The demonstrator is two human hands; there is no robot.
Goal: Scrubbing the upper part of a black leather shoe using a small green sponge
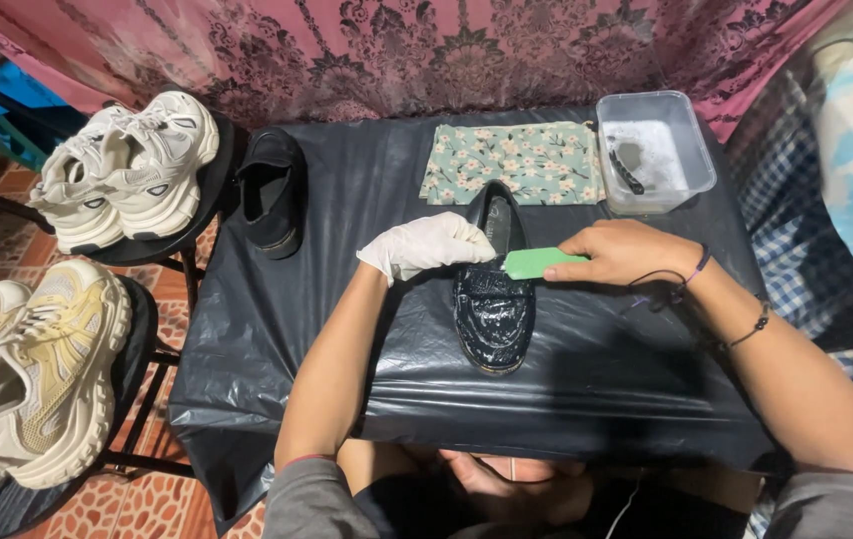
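Note:
A glossy black loafer [493,309] lies lengthwise in the middle of a table covered with black plastic [596,379]. My left hand [426,245], in a white glove, grips the shoe's left side near its opening. A green brush [536,263] is held in my bare right hand [621,252], with its end over the shoe's upper. Dark bracelets ring the right wrist.
A second black loafer [269,190] lies at the table's left back. A floral cloth [511,163] and a clear tub of foamy water [654,150] sit at the back. Two pairs of pale sneakers [127,170] [27,369] rest on stools at left. A patterned pink curtain hangs behind.

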